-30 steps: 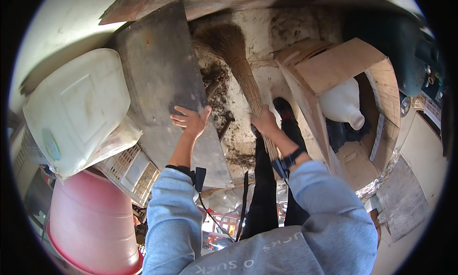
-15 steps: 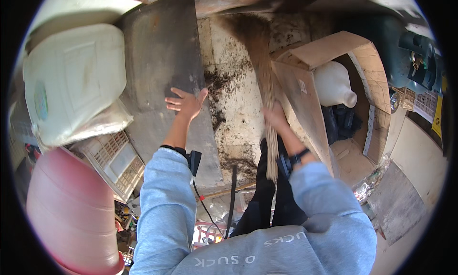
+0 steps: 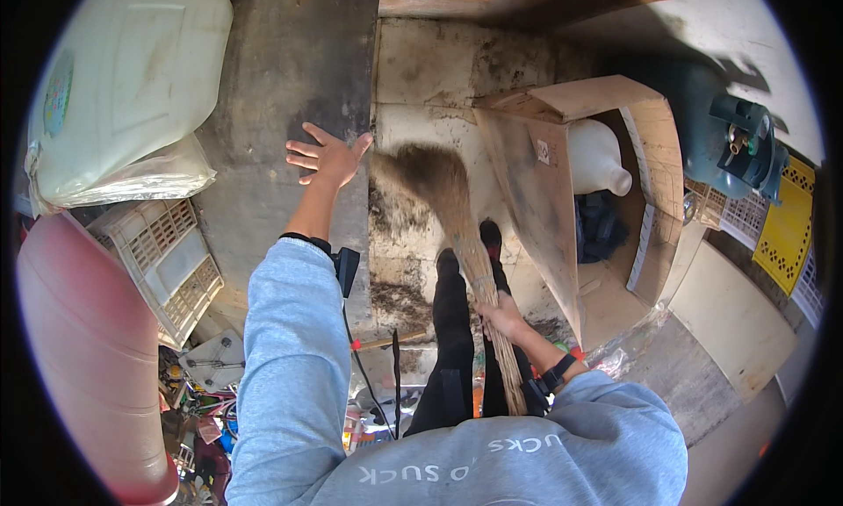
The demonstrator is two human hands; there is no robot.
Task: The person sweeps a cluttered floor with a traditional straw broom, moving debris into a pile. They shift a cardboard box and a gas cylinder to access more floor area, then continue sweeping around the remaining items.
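Note:
My left hand (image 3: 327, 162) has its fingers spread, holding nothing, over the right edge of a dark flat board (image 3: 281, 76); whether it touches the board I cannot tell. My right hand (image 3: 502, 317) grips the handle of a long straw broom (image 3: 479, 269) low in the view. The broom's bushy head is blurred over the dirty, pale tiled floor (image 3: 426, 58), among dark patches of debris (image 3: 399, 300). My legs and shoes show below it.
A cardboard box (image 3: 637, 93) holding a white jug (image 3: 595, 155) stands to the right, beside a dark gas cylinder (image 3: 707, 181) and a yellow crate (image 3: 781, 225). On the left are a white container (image 3: 132, 85), a white crate (image 3: 184, 273) and a pink tub (image 3: 88, 348).
The broom head has swung from near the back wall down toward my feet, with my right hand drawn back. My left hand has moved farther forward, up along the board, still spread.

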